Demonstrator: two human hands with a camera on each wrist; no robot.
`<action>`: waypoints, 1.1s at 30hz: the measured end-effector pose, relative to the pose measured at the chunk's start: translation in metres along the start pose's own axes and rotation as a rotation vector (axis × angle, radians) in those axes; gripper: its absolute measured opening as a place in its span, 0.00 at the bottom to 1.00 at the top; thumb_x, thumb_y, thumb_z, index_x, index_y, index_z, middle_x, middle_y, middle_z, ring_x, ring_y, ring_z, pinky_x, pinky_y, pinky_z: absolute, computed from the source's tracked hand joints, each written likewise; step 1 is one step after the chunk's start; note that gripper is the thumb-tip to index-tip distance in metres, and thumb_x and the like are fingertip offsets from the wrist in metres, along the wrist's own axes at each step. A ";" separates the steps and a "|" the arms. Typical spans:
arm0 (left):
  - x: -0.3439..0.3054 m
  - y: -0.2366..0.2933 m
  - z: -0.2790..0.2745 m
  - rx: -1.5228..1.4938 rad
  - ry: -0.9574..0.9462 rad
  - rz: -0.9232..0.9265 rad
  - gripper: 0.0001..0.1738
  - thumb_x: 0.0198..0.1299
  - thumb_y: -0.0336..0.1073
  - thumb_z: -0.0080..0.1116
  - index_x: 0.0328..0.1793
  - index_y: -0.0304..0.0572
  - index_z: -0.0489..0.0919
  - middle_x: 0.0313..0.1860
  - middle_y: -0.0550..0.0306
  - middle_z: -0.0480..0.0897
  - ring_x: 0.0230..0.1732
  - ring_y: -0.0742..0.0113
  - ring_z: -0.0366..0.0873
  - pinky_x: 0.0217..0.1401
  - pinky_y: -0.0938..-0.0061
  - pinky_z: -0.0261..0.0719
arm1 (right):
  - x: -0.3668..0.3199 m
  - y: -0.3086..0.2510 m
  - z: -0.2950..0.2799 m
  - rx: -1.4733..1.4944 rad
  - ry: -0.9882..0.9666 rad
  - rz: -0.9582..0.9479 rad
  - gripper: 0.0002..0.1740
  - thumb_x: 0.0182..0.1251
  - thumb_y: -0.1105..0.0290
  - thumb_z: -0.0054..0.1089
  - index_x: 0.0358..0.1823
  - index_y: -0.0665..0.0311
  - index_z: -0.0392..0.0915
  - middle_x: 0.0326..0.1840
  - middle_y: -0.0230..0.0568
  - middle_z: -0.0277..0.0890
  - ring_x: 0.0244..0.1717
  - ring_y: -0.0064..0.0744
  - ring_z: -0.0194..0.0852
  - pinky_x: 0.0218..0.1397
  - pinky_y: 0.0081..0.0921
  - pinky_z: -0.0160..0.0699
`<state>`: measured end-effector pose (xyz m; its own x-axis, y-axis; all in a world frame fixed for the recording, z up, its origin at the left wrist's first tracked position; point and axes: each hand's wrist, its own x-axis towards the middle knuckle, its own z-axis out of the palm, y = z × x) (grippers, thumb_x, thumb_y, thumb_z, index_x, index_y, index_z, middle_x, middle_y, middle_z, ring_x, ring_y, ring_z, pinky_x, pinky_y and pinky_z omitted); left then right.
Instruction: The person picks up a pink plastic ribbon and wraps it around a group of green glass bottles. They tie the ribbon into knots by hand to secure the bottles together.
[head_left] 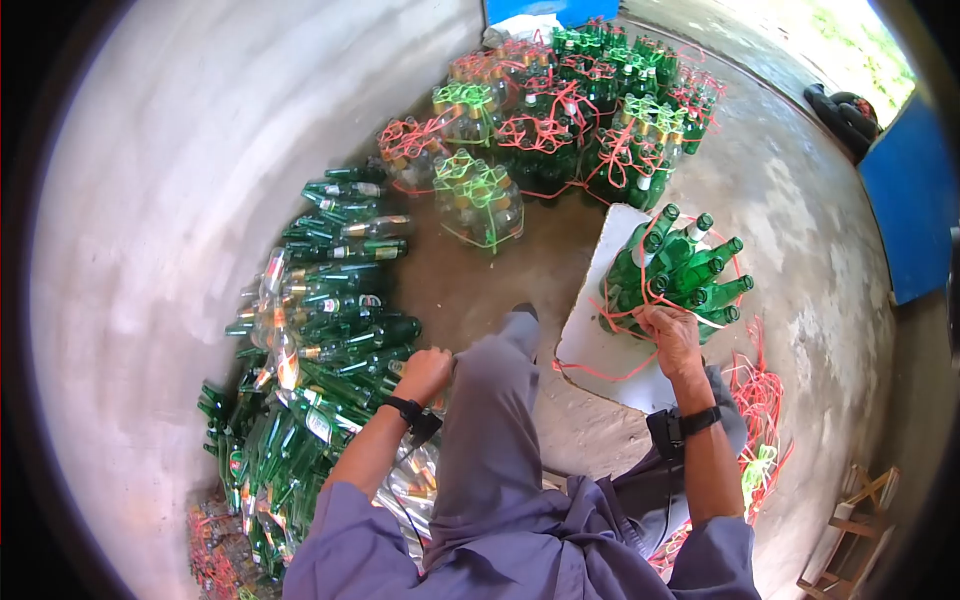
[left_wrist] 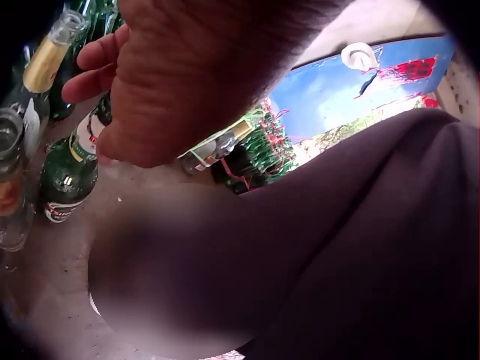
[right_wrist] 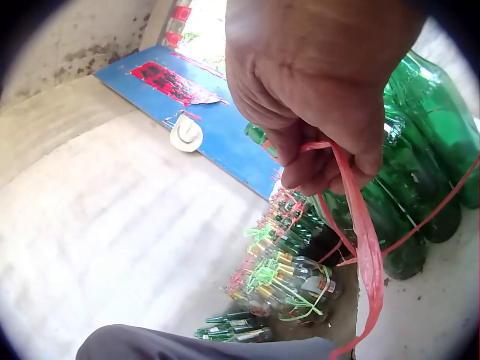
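Observation:
My right hand point(head_left: 672, 335) pinches a pink-red plastic strap point(right_wrist: 361, 217) at the near side of a bundle of green bottles point(head_left: 690, 265). The bottles stand close together, mouths up, and the strap loops around them. One tail of it trails left across the white board point(head_left: 590, 335) underneath. Beside my left knee, my left hand point(head_left: 425, 375) is over the edge of the bottle pile. In the left wrist view its fingers point(left_wrist: 97, 52) reach loosely leftward with bare tips. The thumb side overlaps the neck of a green bottle point(left_wrist: 67, 172) with a white label.
Loose bottles point(head_left: 340, 300) lie heaped along the left wall. Several strapped bundles point(head_left: 540, 125) stand at the back, one with green strap point(head_left: 478, 200) nearest me. Loose red strap point(head_left: 755, 400) lies right of my leg. A wooden stool point(head_left: 850, 530) is at the lower right.

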<state>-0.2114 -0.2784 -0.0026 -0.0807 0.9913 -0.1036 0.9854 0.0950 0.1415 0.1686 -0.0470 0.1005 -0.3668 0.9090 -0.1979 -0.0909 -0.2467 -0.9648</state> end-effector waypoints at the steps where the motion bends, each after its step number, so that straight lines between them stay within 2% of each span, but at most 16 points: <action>1: -0.001 0.003 -0.002 -0.021 0.018 -0.022 0.07 0.56 0.32 0.55 0.33 0.36 0.81 0.31 0.40 0.83 0.34 0.42 0.84 0.37 0.54 0.82 | -0.001 0.000 0.002 0.018 0.008 0.001 0.11 0.66 0.73 0.61 0.33 0.76 0.84 0.35 0.41 0.82 0.35 0.23 0.73 0.42 0.21 0.71; 2: -0.002 0.005 -0.005 -0.016 0.022 -0.004 0.07 0.56 0.32 0.55 0.33 0.36 0.81 0.31 0.40 0.83 0.34 0.42 0.84 0.37 0.54 0.82 | -0.002 0.001 0.003 0.037 0.020 0.000 0.11 0.66 0.73 0.61 0.34 0.77 0.84 0.35 0.41 0.82 0.35 0.23 0.72 0.41 0.21 0.70; 5: -0.001 0.005 -0.004 -0.132 0.019 -0.155 0.09 0.58 0.32 0.52 0.34 0.35 0.81 0.31 0.37 0.83 0.35 0.38 0.84 0.38 0.51 0.82 | -0.005 -0.004 0.009 0.033 0.069 0.008 0.11 0.64 0.72 0.61 0.35 0.78 0.84 0.33 0.40 0.82 0.33 0.23 0.71 0.40 0.21 0.70; 8: 0.004 -0.010 0.012 -0.130 -0.058 -0.128 0.10 0.58 0.32 0.51 0.35 0.34 0.81 0.31 0.34 0.83 0.35 0.36 0.83 0.39 0.50 0.82 | -0.003 -0.001 0.008 0.045 0.100 0.006 0.11 0.63 0.72 0.62 0.35 0.77 0.84 0.32 0.39 0.82 0.32 0.23 0.73 0.40 0.21 0.72; 10: 0.002 -0.013 0.014 -0.115 -0.069 -0.093 0.10 0.58 0.31 0.50 0.35 0.32 0.81 0.31 0.33 0.82 0.35 0.36 0.83 0.40 0.49 0.81 | -0.003 0.000 0.007 0.039 0.056 0.038 0.12 0.62 0.70 0.62 0.35 0.76 0.85 0.34 0.42 0.84 0.36 0.26 0.79 0.46 0.25 0.76; 15: 0.013 -0.004 -0.006 -0.076 -0.091 -0.158 0.10 0.59 0.32 0.53 0.35 0.32 0.81 0.32 0.32 0.82 0.36 0.36 0.83 0.41 0.48 0.81 | -0.005 -0.003 0.008 0.109 0.031 -0.020 0.11 0.61 0.73 0.60 0.31 0.80 0.82 0.36 0.49 0.83 0.34 0.33 0.81 0.44 0.31 0.82; 16: 0.015 0.004 -0.022 -0.074 -0.091 -0.147 0.10 0.59 0.32 0.53 0.35 0.32 0.81 0.32 0.32 0.82 0.36 0.36 0.83 0.41 0.48 0.81 | -0.004 -0.003 0.008 0.098 0.018 -0.044 0.11 0.61 0.74 0.60 0.31 0.80 0.82 0.35 0.50 0.83 0.32 0.34 0.81 0.43 0.32 0.83; 18: 0.020 0.017 -0.054 -0.058 0.052 -0.109 0.09 0.59 0.33 0.56 0.37 0.33 0.81 0.31 0.34 0.82 0.36 0.36 0.83 0.41 0.48 0.80 | -0.005 -0.003 0.008 0.088 0.013 -0.070 0.12 0.60 0.74 0.60 0.31 0.81 0.82 0.35 0.51 0.83 0.31 0.35 0.81 0.42 0.33 0.84; 20: 0.027 0.022 -0.080 -0.071 0.106 -0.096 0.08 0.59 0.33 0.58 0.38 0.35 0.80 0.32 0.38 0.82 0.36 0.38 0.81 0.41 0.49 0.79 | -0.006 -0.003 0.011 0.115 0.042 -0.047 0.12 0.59 0.74 0.61 0.30 0.81 0.82 0.32 0.51 0.83 0.31 0.34 0.81 0.41 0.30 0.83; 22: 0.037 0.035 -0.125 -0.159 0.293 -0.009 0.06 0.59 0.32 0.59 0.39 0.38 0.80 0.33 0.42 0.80 0.37 0.40 0.80 0.41 0.51 0.78 | -0.006 -0.003 0.011 0.104 0.043 -0.054 0.12 0.58 0.74 0.61 0.30 0.81 0.83 0.31 0.50 0.83 0.30 0.33 0.81 0.40 0.29 0.82; 24: 0.044 0.060 -0.178 -0.251 0.376 0.024 0.04 0.58 0.28 0.60 0.40 0.39 0.80 0.33 0.44 0.79 0.37 0.41 0.79 0.40 0.52 0.76 | -0.006 -0.004 0.011 0.092 0.044 -0.066 0.12 0.58 0.73 0.61 0.30 0.81 0.83 0.30 0.49 0.83 0.30 0.32 0.81 0.39 0.28 0.82; 26: 0.049 0.084 -0.227 -0.341 0.521 0.126 0.08 0.57 0.23 0.62 0.43 0.38 0.81 0.34 0.45 0.80 0.35 0.43 0.79 0.38 0.59 0.77 | -0.007 -0.006 0.011 0.063 0.044 -0.046 0.12 0.57 0.74 0.61 0.30 0.81 0.83 0.29 0.48 0.83 0.29 0.31 0.80 0.39 0.26 0.80; 29: 0.050 0.121 -0.291 -0.367 0.593 0.140 0.09 0.57 0.23 0.63 0.44 0.37 0.81 0.36 0.46 0.82 0.36 0.47 0.80 0.40 0.64 0.78 | -0.006 -0.001 0.009 0.086 0.012 -0.084 0.12 0.56 0.74 0.61 0.30 0.81 0.83 0.28 0.47 0.83 0.29 0.30 0.79 0.40 0.26 0.80; 31: 0.051 0.147 -0.323 -0.394 0.784 0.212 0.09 0.58 0.20 0.62 0.45 0.36 0.82 0.37 0.51 0.84 0.35 0.61 0.81 0.41 0.70 0.78 | -0.007 -0.002 0.010 0.087 0.016 -0.095 0.12 0.56 0.74 0.61 0.30 0.81 0.83 0.28 0.47 0.83 0.28 0.30 0.79 0.39 0.26 0.80; 33: 0.054 0.168 -0.344 -0.448 0.825 0.224 0.09 0.58 0.20 0.62 0.45 0.37 0.82 0.37 0.52 0.84 0.35 0.63 0.80 0.41 0.71 0.78 | -0.006 0.001 0.009 0.090 0.019 -0.103 0.12 0.56 0.74 0.60 0.30 0.81 0.84 0.28 0.47 0.83 0.28 0.30 0.78 0.39 0.26 0.80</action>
<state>-0.1023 -0.1781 0.3546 -0.1462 0.7264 0.6716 0.8558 -0.2476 0.4541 0.1629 -0.0557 0.1022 -0.3338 0.9370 -0.1025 -0.2102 -0.1800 -0.9609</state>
